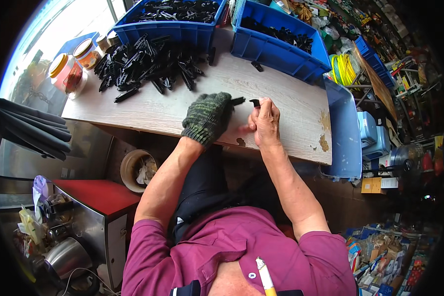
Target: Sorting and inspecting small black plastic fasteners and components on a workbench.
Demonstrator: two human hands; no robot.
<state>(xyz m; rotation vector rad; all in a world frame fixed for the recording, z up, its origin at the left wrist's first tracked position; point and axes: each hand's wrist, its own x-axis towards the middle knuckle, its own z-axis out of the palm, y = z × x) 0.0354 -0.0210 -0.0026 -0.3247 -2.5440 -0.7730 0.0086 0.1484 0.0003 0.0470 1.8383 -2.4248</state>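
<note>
Two hands meet over the table (pixel 291 123): the gloved left hand (pixel 208 117) closes on a black part (pixel 238 101), while the bare right hand (pixel 265 121) pinches another black piece (pixel 254 102) at its fingertips, just beside the first. Farther off lies a pile of black parts (pixel 145 66), then two blue bins (pixel 281 47) and jars (pixel 71 71).

Blue plastic bins on the bench: two, a left bin (pixel 172 29) and a right bin (pixel 281 52), both containing black plastic parts. Loose pile of black parts (pixel 143 66): one; individual pieces too many to count. Lidded jars: two clearly visible (pixel 66 71) (pixel 88 53). Yellow cord coil (pixel 344 69): one.
</note>
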